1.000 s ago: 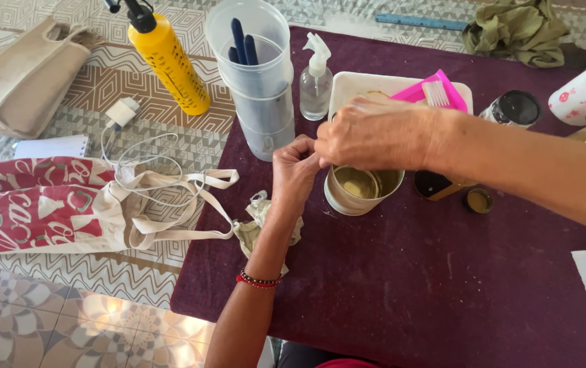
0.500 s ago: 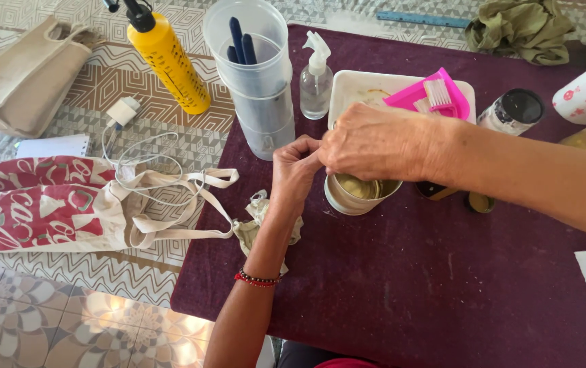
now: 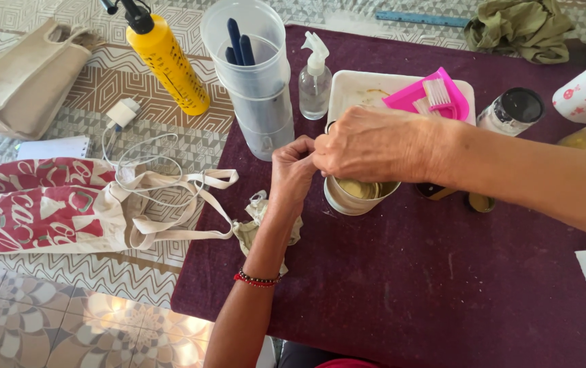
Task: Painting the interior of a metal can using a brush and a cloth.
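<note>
Right hand (image 3: 375, 144) shifted left, meeting left hand (image 3: 291, 170) over tin (image 3: 354, 196).

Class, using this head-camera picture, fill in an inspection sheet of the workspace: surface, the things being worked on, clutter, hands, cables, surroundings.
Surface: dark maroon cloth-covered table, faint smudges.
Things in hand: round pale metal tin with yellowish contents, under both hands; what the fingertips pinch is hidden.
Clutter: tall clear plastic container of dark blue tools; small clear spray bottle; white tray with pink dustpan and brush; black-lidded jar; crumpled rag.
Hands: left hand and right hand meet at the tin's rim.
Cables: white charger and cord on the red-and-white tote bag.
Surroundings: patterned mat, tiled floor, yellow spray bottle, beige bag.
</note>
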